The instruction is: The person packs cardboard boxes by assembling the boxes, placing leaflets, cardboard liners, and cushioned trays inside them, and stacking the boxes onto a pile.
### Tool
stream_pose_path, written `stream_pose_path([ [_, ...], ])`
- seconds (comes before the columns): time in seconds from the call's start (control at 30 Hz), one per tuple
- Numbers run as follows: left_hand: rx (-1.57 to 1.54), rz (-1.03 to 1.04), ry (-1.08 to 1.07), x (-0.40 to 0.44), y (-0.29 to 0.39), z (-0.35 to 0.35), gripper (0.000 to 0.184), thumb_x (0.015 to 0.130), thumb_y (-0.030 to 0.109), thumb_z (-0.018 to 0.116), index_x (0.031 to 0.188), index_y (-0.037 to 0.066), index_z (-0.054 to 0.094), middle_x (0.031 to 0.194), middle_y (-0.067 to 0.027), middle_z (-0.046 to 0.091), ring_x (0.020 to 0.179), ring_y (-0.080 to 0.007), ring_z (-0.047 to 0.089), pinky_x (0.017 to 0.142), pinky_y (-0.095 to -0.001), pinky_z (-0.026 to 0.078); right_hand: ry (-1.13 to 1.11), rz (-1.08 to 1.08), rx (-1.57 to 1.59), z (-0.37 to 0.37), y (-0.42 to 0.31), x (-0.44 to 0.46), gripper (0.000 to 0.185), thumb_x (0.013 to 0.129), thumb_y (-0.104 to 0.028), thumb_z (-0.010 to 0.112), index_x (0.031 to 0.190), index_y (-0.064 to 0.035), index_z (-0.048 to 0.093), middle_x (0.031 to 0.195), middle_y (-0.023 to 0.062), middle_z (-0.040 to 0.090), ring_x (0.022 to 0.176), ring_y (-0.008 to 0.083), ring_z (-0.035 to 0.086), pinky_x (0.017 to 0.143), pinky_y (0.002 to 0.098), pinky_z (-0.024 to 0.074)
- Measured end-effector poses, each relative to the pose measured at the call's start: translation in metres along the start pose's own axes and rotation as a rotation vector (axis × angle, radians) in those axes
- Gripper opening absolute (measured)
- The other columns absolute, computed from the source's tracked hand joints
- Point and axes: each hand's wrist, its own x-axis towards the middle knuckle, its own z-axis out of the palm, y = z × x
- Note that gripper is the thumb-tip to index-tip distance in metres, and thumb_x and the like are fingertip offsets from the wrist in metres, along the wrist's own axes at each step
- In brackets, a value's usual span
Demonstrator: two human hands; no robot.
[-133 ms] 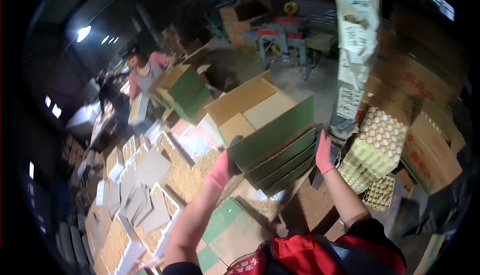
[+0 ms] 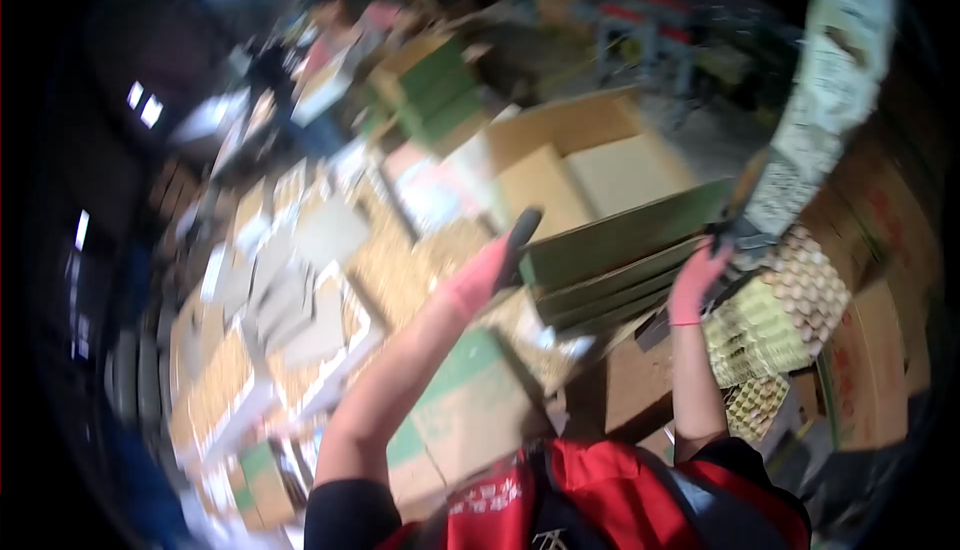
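Observation:
An open-topped cardboard box (image 2: pixel 628 234) with green sides is in front of me, tilted in view, with brown and grey card panels inside. At its left end is my left hand (image 2: pixel 490 268), in a pink glove with dark fingers, thumb pointing up along the corner and the other fingers mostly hidden. My right hand (image 2: pixel 698 275), gloved the same way, presses on the box's right end with its fingers bent against the side. The box is held between both hands; blur hides the exact contact. What supports it underneath is hard to see.
A paper-wrapped post (image 2: pixel 825 100) stands close to my right hand. Beyond it are stacked egg trays (image 2: pixel 765 320) with eggs and large cartons (image 2: pixel 865 370). To the left lie white crates (image 2: pixel 225 380) of straw-coloured filling and grey card sheets (image 2: pixel 285 290). A co-worker (image 2: pixel 335 45) stands behind another green box (image 2: pixel 430 90).
The view has swung, so the surroundings shift rightward and the picture is blurrier. Both hands remain at the ends of the box, and the left thumb now stands more upright.

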Motion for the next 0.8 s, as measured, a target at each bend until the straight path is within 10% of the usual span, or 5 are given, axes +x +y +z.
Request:
stream_pose_path([
  [0.1, 0.899, 0.562, 0.725, -0.022, -0.052, -0.080, 0.050, 0.099, 0.032, 0.051, 0.138, 0.002, 0.046, 0.131, -0.0143, 0.054, 0.117, -0.0238, 0.051, 0.100, -0.0329, 0.040, -0.018, -0.325, 0.158, -0.031, -0.113, -0.071, 0.045, 0.096, -0.007, 0.050, 0.137, 0.0040, 0.037, 0.133, 0.0200, 0.047, 0.121, 0.0320, 0.046, 0.106, 0.0425, 0.0355],
  [0.23, 0.885, 0.273, 1.084, -0.165, -0.109, -0.148, 0.039, 0.093, 0.019, 0.057, 0.127, 0.000, 0.053, 0.125, -0.0212, 0.053, 0.116, -0.0370, 0.052, 0.100, -0.0405, 0.040, -1.560, -0.987, 0.154, -0.027, -0.141, -0.226, 0.081, 0.080, -0.050, 0.069, 0.140, -0.0039, 0.041, 0.137, 0.0224, 0.045, 0.127, 0.0380, 0.043, 0.106, 0.0512, 0.0350],
  [0.33, 0.744, 0.273, 1.029, -0.254, -0.183, -0.174, 0.036, 0.092, 0.018, 0.058, 0.124, 0.002, 0.055, 0.121, -0.0208, 0.055, 0.116, -0.0335, 0.054, 0.097, -0.0399, 0.042, -2.122, -1.479, -0.492, -0.029, -0.075, -0.344, 0.100, 0.069, -0.062, 0.069, 0.145, -0.0074, 0.036, 0.147, 0.0232, 0.034, 0.139, 0.0406, 0.026, 0.113, 0.0557, 0.0178],
  [0.63, 1.426, 0.470, 0.698, -0.410, -0.124, -0.092, 0.035, 0.085, 0.019, 0.062, 0.117, 0.008, 0.060, 0.119, -0.0193, 0.058, 0.109, -0.0348, 0.057, 0.098, -0.0479, 0.042, -1.841, -1.282, 0.002, -0.031, -0.193, -0.309, 0.045, 0.083, -0.024, 0.065, 0.124, -0.0104, 0.054, 0.111, 0.0110, 0.064, 0.100, 0.0285, 0.064, 0.079, 0.0397, 0.0527],
  [0.8, 1.668, 0.562, 0.631, -0.333, -0.141, -0.139, 0.051, 0.090, 0.018, 0.052, 0.136, 0.000, 0.042, 0.140, -0.0206, 0.043, 0.131, -0.0362, 0.040, 0.111, -0.0481, 0.029, -1.865, -1.218, -0.516, 0.017, -0.254, -0.308, 0.053, 0.086, -0.034, 0.063, 0.129, -0.0071, 0.050, 0.120, 0.0151, 0.060, 0.110, 0.0313, 0.059, 0.088, 0.0411, 0.0483],
])
